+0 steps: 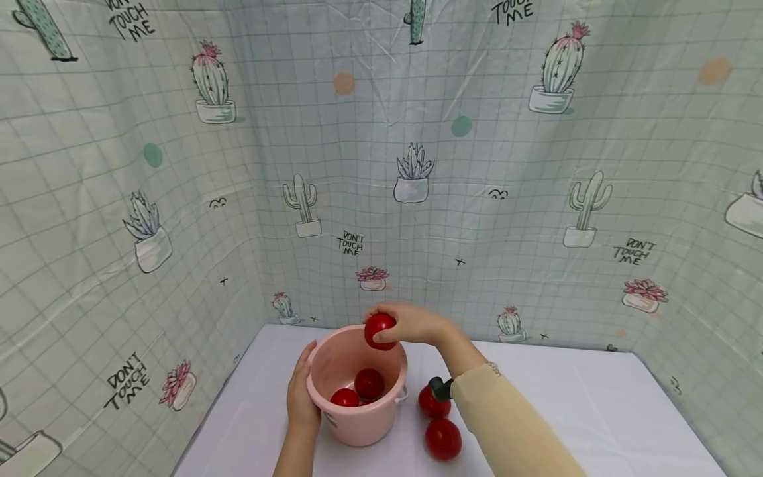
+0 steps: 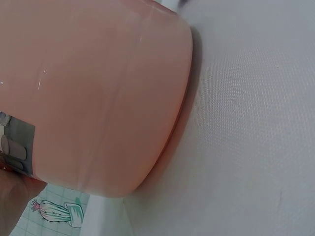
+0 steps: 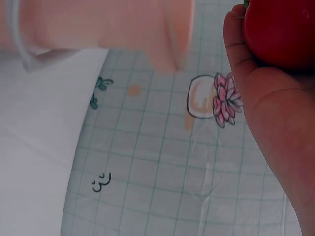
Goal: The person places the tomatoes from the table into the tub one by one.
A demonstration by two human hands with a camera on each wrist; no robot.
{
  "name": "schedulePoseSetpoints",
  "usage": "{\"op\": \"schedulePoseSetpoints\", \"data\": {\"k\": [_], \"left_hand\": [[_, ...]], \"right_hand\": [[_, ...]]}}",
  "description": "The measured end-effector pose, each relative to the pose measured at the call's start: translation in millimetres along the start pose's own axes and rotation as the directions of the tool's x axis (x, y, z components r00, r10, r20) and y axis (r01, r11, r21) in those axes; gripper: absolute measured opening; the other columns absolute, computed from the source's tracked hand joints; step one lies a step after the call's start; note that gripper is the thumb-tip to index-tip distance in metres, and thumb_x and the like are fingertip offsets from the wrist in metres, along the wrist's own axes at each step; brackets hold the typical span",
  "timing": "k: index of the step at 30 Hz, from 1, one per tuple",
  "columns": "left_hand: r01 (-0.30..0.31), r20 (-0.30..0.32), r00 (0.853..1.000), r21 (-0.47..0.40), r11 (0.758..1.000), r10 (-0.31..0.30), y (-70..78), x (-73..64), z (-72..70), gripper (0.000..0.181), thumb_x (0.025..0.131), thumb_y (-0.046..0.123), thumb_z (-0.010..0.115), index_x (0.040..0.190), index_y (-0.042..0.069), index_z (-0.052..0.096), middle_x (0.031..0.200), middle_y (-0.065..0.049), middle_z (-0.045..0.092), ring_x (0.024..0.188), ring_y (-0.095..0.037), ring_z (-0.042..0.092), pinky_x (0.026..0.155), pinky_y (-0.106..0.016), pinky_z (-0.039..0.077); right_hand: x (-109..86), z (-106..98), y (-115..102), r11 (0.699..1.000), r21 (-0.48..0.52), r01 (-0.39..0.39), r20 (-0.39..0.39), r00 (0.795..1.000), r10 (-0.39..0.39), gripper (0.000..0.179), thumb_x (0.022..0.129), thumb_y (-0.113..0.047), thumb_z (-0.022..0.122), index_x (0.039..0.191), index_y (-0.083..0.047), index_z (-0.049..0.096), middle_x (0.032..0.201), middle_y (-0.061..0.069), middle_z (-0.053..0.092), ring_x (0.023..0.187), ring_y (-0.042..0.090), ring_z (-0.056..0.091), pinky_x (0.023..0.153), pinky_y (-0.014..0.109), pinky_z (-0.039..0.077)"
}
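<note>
A glossy red fruit [image 1: 379,325] is held above an open, upright pink bucket [image 1: 362,425]; I make out two, perhaps three, red fruits [image 1: 369,383] inside, and two more fruits [image 1: 443,439] close together beside it.

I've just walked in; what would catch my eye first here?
Probably the glossy red fruit in the right hand, held just above the pink bucket, which the left hand touches at its left side. More red fruits lie inside the bucket and on the table to its right. Behind, a cactus-print backdrop surrounds the scene.
</note>
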State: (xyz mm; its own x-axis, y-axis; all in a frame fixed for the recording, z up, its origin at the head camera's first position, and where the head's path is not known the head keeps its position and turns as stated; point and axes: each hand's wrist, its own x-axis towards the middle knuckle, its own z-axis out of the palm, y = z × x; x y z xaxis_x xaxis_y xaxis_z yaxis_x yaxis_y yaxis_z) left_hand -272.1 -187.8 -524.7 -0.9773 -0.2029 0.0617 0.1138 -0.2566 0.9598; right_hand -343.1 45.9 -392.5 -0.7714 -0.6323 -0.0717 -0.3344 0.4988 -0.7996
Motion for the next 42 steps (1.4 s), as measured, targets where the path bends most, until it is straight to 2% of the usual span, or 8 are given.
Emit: {"op": "schedulePoseSetpoints", "data": {"k": [7,14,19,21,26,31,33,42], "left_hand": [[-0.001,0.006,1.000,0.015,1.000,0.001,-1.5,0.5,-1.0,0.046,0.106,0.043,0.030,0.149,0.031,0.043,0.156,0.008,0.041,0.144,-0.013,0.036,0.107,-0.021,0.042],[0.005,0.015,1.000,0.004,1.000,-0.005,-1.9,2.2,-1.6,0.046,0.105,0.043,0.032,0.149,0.032,0.042,0.156,0.007,0.041,0.143,-0.015,0.036,0.109,-0.025,0.043],[0.002,0.012,1.000,0.008,1.000,-0.003,-2.7,2.3,-1.3,0.046,0.105,0.042,0.032,0.149,0.032,0.042,0.156,0.007,0.041,0.143,-0.016,0.037,0.112,-0.032,0.041],[-0.003,0.015,1.000,0.011,1.000,0.003,-3.2,2.3,-1.3,0.046,0.105,0.041,0.031,0.149,0.032,0.042,0.156,0.006,0.040,0.143,-0.016,0.036,0.113,-0.033,0.040],[-0.026,0.026,0.999,0.007,1.000,0.025,-3.3,2.3,-2.4,0.047,0.105,0.039,0.029,0.149,0.029,0.042,0.156,0.006,0.041,0.144,-0.014,0.035,0.111,-0.024,0.040],[-0.042,0.023,0.999,0.022,0.999,0.041,-2.3,2.7,-3.6,0.046,0.105,0.039,0.028,0.148,0.030,0.043,0.156,0.005,0.041,0.143,-0.013,0.036,0.108,-0.020,0.041],[-0.045,0.028,0.999,0.015,0.999,0.045,-2.2,2.8,-3.7,0.046,0.106,0.037,0.027,0.149,0.029,0.043,0.157,0.004,0.040,0.143,-0.012,0.036,0.109,-0.021,0.041],[-0.050,0.044,0.998,-0.030,0.998,0.051,-1.5,2.1,-3.8,0.047,0.106,0.028,0.024,0.149,0.024,0.042,0.157,0.000,0.040,0.137,-0.003,0.041,0.105,-0.015,0.042]], "right_hand": [[12.2,9,-10,0.997,-0.074,0.012,0.037,0.999,-0.009,0.041,0.087,-0.035,0.069,0.125,-0.025,0.060,0.113,-0.006,0.065,0.104,0.016,0.061,0.086,0.033,0.056],[24.7,22,-14,0.989,-0.133,0.062,0.071,0.996,-0.053,0.039,0.088,-0.035,0.068,0.125,-0.025,0.061,0.113,-0.009,0.065,0.102,0.011,0.062,0.084,0.029,0.056],[32.2,30,-17,0.993,-0.112,0.042,0.117,0.993,-0.028,0.041,0.085,-0.035,0.071,0.124,-0.026,0.061,0.111,-0.008,0.065,0.104,0.014,0.061,0.082,0.030,0.057],[35.1,33,-18,0.990,-0.139,0.031,0.128,0.992,-0.013,0.040,0.083,-0.036,0.071,0.122,-0.028,0.062,0.109,-0.010,0.065,0.107,0.015,0.057,0.082,0.030,0.057],[42.0,40,-21,0.977,-0.209,0.049,0.149,0.989,-0.018,0.038,0.083,-0.036,0.070,0.120,-0.029,0.063,0.107,-0.013,0.065,0.109,0.013,0.053,0.084,0.030,0.054],[45.3,43,-26,0.981,-0.185,0.061,0.189,0.982,-0.026,0.039,0.084,-0.034,0.070,0.122,-0.025,0.063,0.109,-0.013,0.065,0.103,0.010,0.059,0.084,0.028,0.055],[45.5,43,-29,0.982,-0.180,0.051,0.198,0.980,-0.014,0.038,0.084,-0.035,0.071,0.121,-0.027,0.063,0.109,-0.013,0.065,0.104,0.010,0.059,0.084,0.029,0.055],[45.7,50,-41,0.952,-0.305,-0.004,0.253,0.964,0.085,0.045,0.080,-0.041,0.076,0.123,-0.033,0.063,0.112,-0.014,0.062,0.108,0.010,0.054,0.091,0.035,0.051]]}}
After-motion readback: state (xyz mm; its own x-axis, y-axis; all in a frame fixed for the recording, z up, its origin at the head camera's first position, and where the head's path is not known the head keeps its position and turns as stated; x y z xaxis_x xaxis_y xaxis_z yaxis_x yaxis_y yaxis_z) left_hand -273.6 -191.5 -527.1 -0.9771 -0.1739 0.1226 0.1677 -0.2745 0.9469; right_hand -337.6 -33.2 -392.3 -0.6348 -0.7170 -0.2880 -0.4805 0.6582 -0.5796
